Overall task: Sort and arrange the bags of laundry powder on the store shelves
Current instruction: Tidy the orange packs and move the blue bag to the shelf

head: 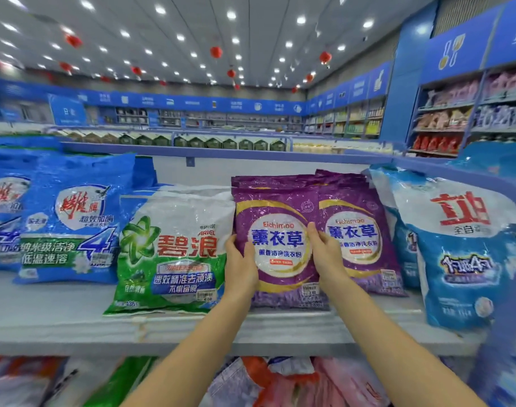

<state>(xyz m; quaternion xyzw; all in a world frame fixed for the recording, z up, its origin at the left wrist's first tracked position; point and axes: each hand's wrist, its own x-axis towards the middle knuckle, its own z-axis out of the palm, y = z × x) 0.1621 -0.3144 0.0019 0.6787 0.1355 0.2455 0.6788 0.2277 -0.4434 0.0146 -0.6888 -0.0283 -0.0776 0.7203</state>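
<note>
Gripping a purple bag point(277, 207) by its side edges, left hand point(240, 265) & right hand point(324, 254) pinch it, thumbs on front. Bag stands mid-length of shelf point(74, 318), nr front edge, btw green bag point(174, 248) & 2nd purple bag point(365, 245). Prob. soft, slick, saggy; hold sides low.

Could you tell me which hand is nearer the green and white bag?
Left. The left hand grips the left edge of the front purple bag, beside the green and white bag; the right hand grips its far edge.
</note>
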